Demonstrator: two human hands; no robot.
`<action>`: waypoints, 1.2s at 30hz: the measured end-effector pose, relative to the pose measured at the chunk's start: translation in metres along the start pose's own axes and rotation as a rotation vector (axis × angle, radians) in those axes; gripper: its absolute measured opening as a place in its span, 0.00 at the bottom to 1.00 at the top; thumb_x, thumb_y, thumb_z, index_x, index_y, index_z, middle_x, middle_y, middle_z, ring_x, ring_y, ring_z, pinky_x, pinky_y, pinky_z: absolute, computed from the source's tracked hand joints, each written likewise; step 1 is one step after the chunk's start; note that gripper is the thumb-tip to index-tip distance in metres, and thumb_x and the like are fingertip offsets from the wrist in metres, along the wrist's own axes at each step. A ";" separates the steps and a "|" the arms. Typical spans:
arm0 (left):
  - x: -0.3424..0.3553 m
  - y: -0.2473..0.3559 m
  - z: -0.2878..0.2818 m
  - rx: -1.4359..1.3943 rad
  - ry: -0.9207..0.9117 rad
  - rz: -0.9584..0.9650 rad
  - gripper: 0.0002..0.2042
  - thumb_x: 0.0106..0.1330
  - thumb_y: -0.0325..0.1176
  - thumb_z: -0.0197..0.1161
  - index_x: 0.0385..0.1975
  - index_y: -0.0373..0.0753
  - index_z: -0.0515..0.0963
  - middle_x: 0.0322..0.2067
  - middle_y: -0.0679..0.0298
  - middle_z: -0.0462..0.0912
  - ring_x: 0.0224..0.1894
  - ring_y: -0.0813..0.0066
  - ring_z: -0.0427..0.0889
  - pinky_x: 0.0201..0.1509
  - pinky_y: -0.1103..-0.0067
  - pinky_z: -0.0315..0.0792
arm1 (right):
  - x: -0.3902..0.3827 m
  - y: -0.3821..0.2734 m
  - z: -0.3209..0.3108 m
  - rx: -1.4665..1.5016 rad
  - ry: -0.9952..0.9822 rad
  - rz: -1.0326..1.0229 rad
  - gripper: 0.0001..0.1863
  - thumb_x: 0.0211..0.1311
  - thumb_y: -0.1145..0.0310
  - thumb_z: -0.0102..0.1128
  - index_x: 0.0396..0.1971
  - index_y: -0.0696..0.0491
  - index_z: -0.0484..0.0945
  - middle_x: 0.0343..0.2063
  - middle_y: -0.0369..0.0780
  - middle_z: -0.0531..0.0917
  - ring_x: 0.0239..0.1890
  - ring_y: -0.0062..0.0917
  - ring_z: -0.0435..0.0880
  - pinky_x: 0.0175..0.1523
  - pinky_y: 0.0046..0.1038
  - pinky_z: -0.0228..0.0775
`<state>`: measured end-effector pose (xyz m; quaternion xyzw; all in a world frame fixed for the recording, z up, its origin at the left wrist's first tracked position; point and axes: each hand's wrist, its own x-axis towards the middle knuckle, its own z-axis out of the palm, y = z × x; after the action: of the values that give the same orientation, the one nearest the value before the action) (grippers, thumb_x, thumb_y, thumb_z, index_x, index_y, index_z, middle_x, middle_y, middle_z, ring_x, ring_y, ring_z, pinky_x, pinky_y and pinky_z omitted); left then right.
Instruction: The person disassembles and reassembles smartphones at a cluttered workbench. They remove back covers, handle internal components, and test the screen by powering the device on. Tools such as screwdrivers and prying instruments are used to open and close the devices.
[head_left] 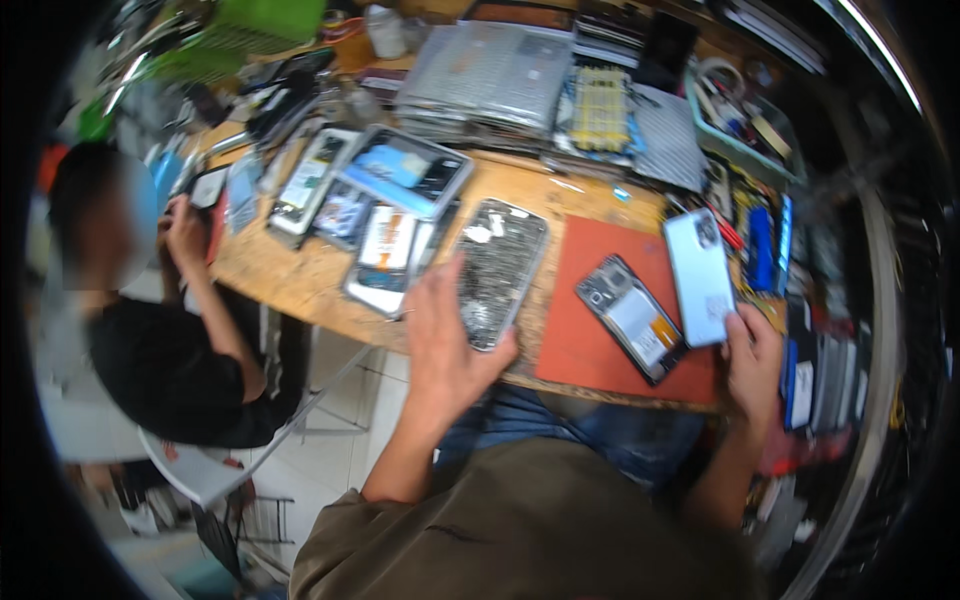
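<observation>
My left hand [445, 340] spans the near end of a clear shallow tray filled with small metal screws [500, 265], fingers along its left side and thumb at its near right corner. My right hand [755, 365] grips a light blue phone back cover [698, 270] by its lower right corner, the camera cutout at the upper end. Just left of the cover, an opened phone [635, 320] with its pale battery and orange strip showing lies tilted on a red-orange mat [570, 300].
Left of the screw tray sit opened phones [385, 245] and a plastic box of parts [405, 170]. Stacked grey sheets [490, 80] stand at the back, a teal bin [745, 120] at the back right. Tools [755, 240] crowd the right edge. A co-worker [170, 340] sits at left.
</observation>
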<state>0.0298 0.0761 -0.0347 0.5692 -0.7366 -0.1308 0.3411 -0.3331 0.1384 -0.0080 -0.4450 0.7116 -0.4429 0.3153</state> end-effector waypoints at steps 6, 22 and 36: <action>-0.009 0.009 -0.037 -0.065 0.029 -0.092 0.54 0.51 0.39 0.82 0.78 0.30 0.58 0.67 0.42 0.72 0.70 0.46 0.73 0.77 0.58 0.64 | 0.000 0.019 0.001 -0.087 -0.137 0.057 0.10 0.79 0.70 0.59 0.45 0.62 0.84 0.23 0.30 0.77 0.27 0.12 0.74 0.34 0.20 0.65; 0.293 -0.267 -0.176 0.318 0.588 -0.433 0.50 0.58 0.57 0.77 0.75 0.35 0.64 0.64 0.37 0.80 0.65 0.37 0.80 0.71 0.59 0.72 | -0.017 0.049 0.020 -0.265 0.141 -0.073 0.10 0.76 0.74 0.61 0.49 0.65 0.82 0.27 0.40 0.82 0.31 0.23 0.78 0.38 0.31 0.72; 0.507 -0.409 -0.122 0.696 0.220 -0.426 0.35 0.67 0.57 0.68 0.63 0.33 0.73 0.53 0.39 0.85 0.55 0.38 0.84 0.61 0.57 0.74 | -0.024 0.024 0.060 -0.689 0.438 -0.211 0.03 0.67 0.71 0.66 0.35 0.53 0.82 0.28 0.46 0.87 0.28 0.46 0.87 0.35 0.44 0.76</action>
<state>0.3556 -0.5002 -0.0035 0.8004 -0.5620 0.1198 0.1706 -0.2814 0.1449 -0.0532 -0.4903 0.8188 -0.2930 -0.0579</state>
